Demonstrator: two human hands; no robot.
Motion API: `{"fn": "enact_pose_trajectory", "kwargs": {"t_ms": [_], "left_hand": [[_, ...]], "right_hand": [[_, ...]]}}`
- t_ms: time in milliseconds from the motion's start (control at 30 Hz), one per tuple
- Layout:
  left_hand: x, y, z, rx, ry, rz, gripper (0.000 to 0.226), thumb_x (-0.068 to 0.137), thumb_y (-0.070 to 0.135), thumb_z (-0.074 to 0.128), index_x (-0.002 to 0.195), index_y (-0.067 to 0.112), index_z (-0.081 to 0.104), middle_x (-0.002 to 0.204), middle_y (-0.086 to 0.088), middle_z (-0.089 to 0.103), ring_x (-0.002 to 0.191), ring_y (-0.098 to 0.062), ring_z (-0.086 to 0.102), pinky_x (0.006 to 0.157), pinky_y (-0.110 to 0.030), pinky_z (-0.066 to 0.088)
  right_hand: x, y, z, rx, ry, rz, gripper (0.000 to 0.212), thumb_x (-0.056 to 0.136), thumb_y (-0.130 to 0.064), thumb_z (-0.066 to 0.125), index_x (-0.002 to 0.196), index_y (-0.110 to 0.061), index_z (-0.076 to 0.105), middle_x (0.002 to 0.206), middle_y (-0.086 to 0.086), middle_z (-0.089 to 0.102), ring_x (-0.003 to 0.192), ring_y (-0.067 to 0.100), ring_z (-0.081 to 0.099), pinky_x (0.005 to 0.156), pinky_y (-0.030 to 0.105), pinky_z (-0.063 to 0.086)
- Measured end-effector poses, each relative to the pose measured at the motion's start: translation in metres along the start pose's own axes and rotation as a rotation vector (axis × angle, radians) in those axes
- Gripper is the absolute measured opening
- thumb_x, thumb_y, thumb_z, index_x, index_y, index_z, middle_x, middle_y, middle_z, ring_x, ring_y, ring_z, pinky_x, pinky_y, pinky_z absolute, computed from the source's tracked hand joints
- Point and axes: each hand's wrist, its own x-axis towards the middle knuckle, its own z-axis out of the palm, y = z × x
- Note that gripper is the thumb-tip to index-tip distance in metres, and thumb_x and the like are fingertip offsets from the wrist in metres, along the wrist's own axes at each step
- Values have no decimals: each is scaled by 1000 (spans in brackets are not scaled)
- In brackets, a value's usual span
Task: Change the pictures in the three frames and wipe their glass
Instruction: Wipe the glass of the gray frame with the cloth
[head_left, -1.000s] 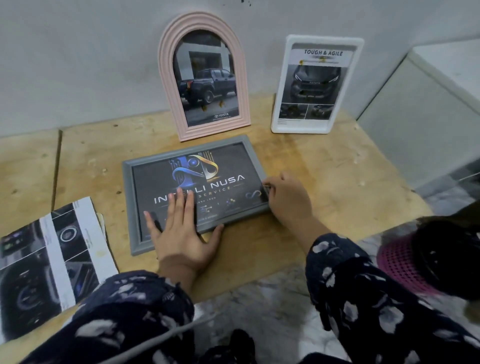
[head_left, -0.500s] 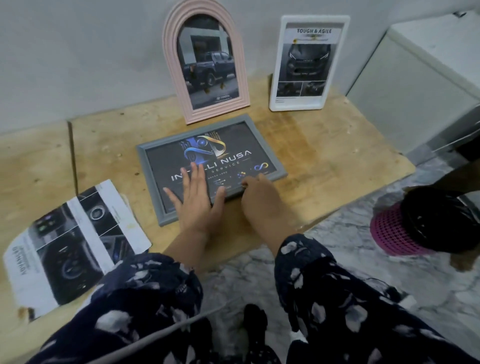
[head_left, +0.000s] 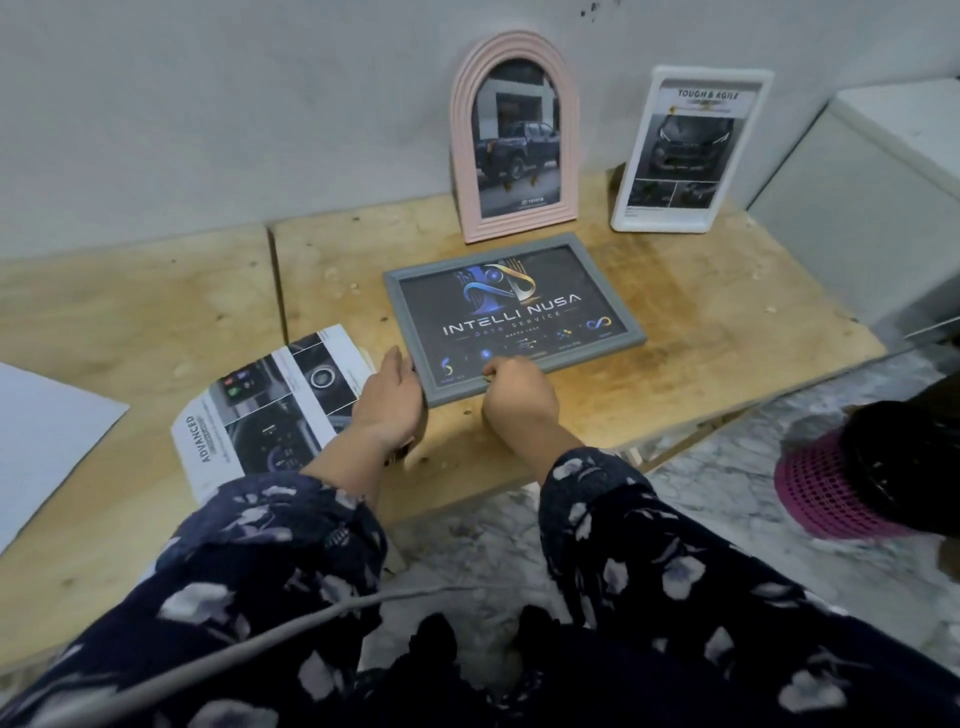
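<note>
Grey rectangular picture frame (head_left: 514, 317) laid flat on worn plywood bench (head_left: 727, 332), centre of frame. Left hand (head_left: 389, 397) pressed against frame's lower-left corner, fingers straight, grip apart. Right hand (head_left: 517, 397) set at near edge, fingers curled onto border, grip clamped on frame. Pink arched frame (head_left: 514, 135) and white rectangular frame (head_left: 691, 150) stood against wall, upper centre and upper right. Printed car brochure (head_left: 270, 410) laid centre left.

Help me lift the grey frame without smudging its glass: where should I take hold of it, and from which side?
Take the grey frame by its raised border, at the near left corner and near edge, coming from the person's side. It lies flat on the wooden table, glass up, so only the rim offers a grip off the glass. The left hand and right hand are already there.
</note>
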Motion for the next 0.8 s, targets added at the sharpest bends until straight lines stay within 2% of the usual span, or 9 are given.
{"fn": "enact_pose_trajectory", "kwargs": {"t_ms": [133,233,300,367,433,533,600,700,800], "left_hand": [[-1,6,-12,-34,-97,8,52,105,33,25,154,16,15,157,-6,26,143,-26,28,111,-32,24],[-5,10,-13,-5,-73,34,51,101,16,32,151,12,21,152,-10,36,137,-30,36,103,-32,32],[-4,11,-13,-1,-34,33,57,97,11,38,151,12,18,150,-9,39,136,-29,38,102,-31,33],[0,13,-15,-22,-9,33,62,96,14,43,152,10,16,143,-9,47,132,-29,43,100,-31,35],[5,17,-17,-15,7,34,64,96,19,47,151,8,17,131,-8,56,125,-29,49,96,-32,38],[19,24,-19,36,42,11,64,95,25,49,150,11,20,116,-5,57,114,-30,55,91,-36,43],[32,27,-19,85,88,-20,51,94,25,50,141,13,34,114,-6,58,109,-30,56,91,-39,46],[56,36,-19,117,179,-48,18,92,24,51,108,14,50,102,-9,61,97,-31,59,85,-42,49],[72,43,-13,154,219,-95,20,93,29,50,104,13,54,107,-11,58,97,-33,58,82,-44,50]], "right_hand": [[-4,-18,4,10,-77,-57,45,86,3,45,122,-17,63,114,10,66,100,29,62,81,34,52],[-3,-26,6,9,-138,-143,46,86,1,43,122,-21,63,119,7,65,105,27,61,87,35,52],[4,-26,-1,36,-209,-176,43,87,1,43,113,-21,68,122,5,65,110,25,60,93,36,50],[17,-24,-14,86,-276,-188,42,86,1,42,101,-21,74,118,3,68,110,22,61,92,32,50],[34,-26,-29,112,-274,-185,40,86,0,43,97,-21,74,113,1,69,104,19,63,84,27,50],[71,-34,-47,95,-203,-244,35,90,-3,46,112,-22,66,122,0,63,106,23,61,87,30,50],[93,-41,-52,66,-157,-297,31,91,-8,50,117,-21,62,122,3,62,106,27,61,88,32,50],[130,-54,-54,-35,-122,-421,28,89,-13,53,111,-23,66,119,6,65,108,29,59,89,32,47],[160,-63,-49,-85,-91,-549,35,85,-6,50,109,-26,68,115,6,68,105,30,60,89,36,50]]}}
